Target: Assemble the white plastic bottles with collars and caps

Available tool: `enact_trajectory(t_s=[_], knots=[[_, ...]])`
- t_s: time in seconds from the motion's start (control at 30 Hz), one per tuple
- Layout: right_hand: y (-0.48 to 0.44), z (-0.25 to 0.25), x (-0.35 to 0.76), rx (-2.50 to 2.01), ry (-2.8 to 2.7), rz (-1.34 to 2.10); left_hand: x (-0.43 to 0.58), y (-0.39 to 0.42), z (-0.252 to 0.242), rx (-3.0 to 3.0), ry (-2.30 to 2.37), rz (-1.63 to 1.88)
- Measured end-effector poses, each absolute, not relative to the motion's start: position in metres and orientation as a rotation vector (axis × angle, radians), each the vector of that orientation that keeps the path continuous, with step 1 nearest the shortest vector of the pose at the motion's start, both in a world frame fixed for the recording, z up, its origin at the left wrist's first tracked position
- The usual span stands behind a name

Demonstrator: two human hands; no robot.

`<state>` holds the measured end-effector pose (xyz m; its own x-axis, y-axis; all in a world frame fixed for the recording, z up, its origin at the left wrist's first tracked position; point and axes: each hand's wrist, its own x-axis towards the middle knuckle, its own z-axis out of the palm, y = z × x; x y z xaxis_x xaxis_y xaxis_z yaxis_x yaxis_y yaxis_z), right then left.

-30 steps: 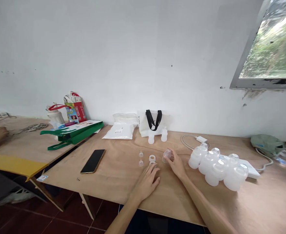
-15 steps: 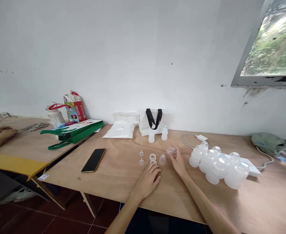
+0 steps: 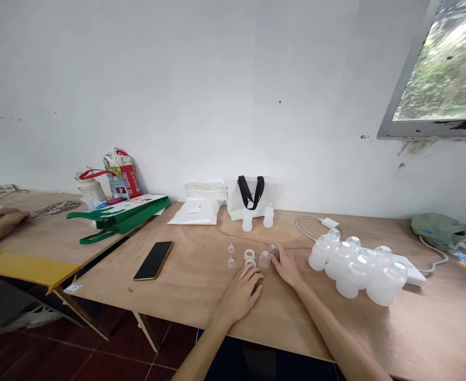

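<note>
My left hand (image 3: 244,291) rests on the table with its fingers spread loosely, fingertips at the nearer white ring (image 3: 250,263). Just behind lies a second white ring (image 3: 249,254). My right hand (image 3: 286,266) has its fingers round a clear dome-shaped bottle cap (image 3: 273,249), which is upright at table level. Beside it stands another clear cap (image 3: 264,259). Left of the rings, two clear bottle nipples (image 3: 231,261) stand one behind the other. Two frosted bottle bodies (image 3: 247,222) stand farther back, in front of the white bag.
Several capped baby bottles (image 3: 347,275) stand on the right near a white box and cable (image 3: 304,226). A phone (image 3: 153,260) lies left. White packets (image 3: 195,211) and a bag (image 3: 236,203) line the wall. A co-worker's hands (image 3: 12,218) rest at the far-left table.
My right hand has brought the clear cap down and left, from tilted above the table to upright beside the other cap. My left hand has stayed in place.
</note>
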<state>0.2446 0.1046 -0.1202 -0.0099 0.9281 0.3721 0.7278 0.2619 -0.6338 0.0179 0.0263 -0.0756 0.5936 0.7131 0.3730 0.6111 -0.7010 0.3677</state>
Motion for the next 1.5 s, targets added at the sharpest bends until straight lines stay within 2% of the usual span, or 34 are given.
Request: enact_trajectory(t_s=[0.4, 0.77, 1.5], knots=[[0.095, -0.114, 0.241, -1.371, -1.996, 0.386, 0.018, 0.025, -0.077, 2.59, 1.169, 0.746], [0.08, -0.087, 0.234, -1.191, -2.075, 0.476, 0.017, 0.026, -0.078, 2.611, 1.123, 0.794], [0.086, -0.097, 0.235, -1.202, -2.019, 0.439, 0.018, 0.028, -0.078, 2.618, 1.101, 0.733]])
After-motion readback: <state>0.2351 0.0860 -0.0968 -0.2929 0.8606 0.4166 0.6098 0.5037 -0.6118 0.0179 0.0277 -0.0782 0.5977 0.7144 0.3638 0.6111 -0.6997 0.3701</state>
